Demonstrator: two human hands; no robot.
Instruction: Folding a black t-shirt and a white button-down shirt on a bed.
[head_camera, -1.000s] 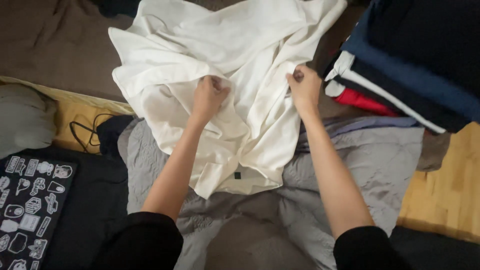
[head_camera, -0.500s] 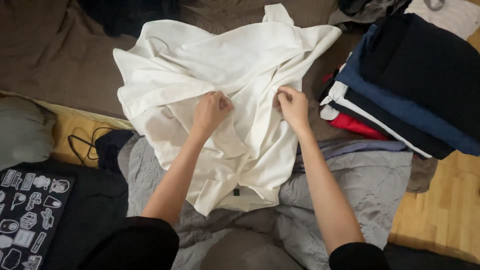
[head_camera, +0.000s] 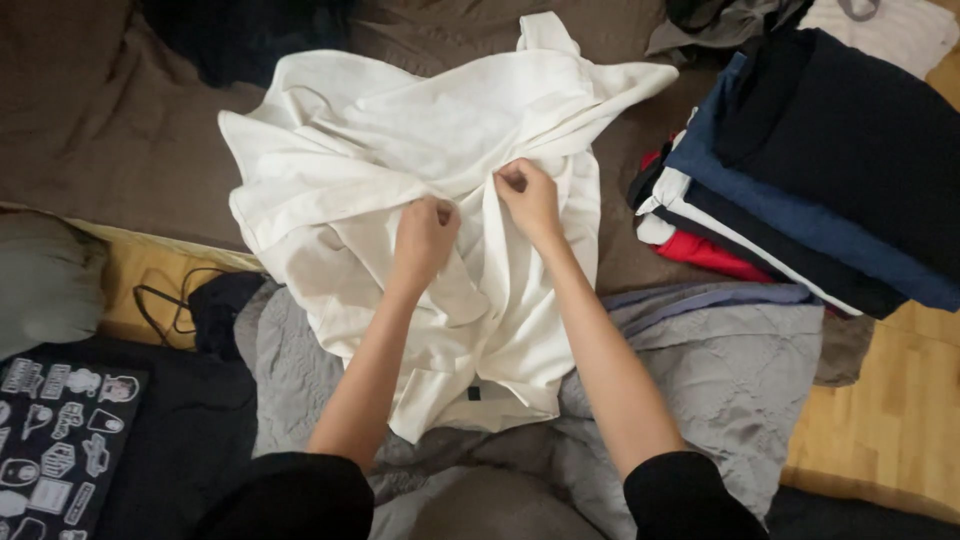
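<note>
Since the earlier frames the two hands are drawing together: a second ago they were gripping the cloth well apart, and now they are sitting near each other at the middle of the white garment (head_camera: 440, 170).

Nearest the camera, both forearms are reaching forward out of black sleeves (head_camera: 290, 495), over a crumpled grey cloth (head_camera: 720, 380) that is lying under the garment's lower edge. To the left, a black cloth with small white printed pictures (head_camera: 55, 440) is lying flat, and a thin black cord (head_camera: 165, 310) is looping over a yellow surface just beyond it.

Further out, the left hand (head_camera: 425, 235) is clenching into a fist around a bunched fold of the white garment, knuckles up. Just beside it, the right hand (head_camera: 528, 197) is pinching another fold between thumb and fingers, lifting a ridge of fabric. The garment is lying rumpled and spread across a brown bed cover (head_camera: 110, 120), its upper part reaching toward the far edge of the view.

To the right, a stack of folded clothes (head_camera: 800, 170) in dark navy, blue, white and red is resting partly on the bed cover, well apart from the hands. Below it a strip of wooden floor (head_camera: 880, 430) is showing.
</note>
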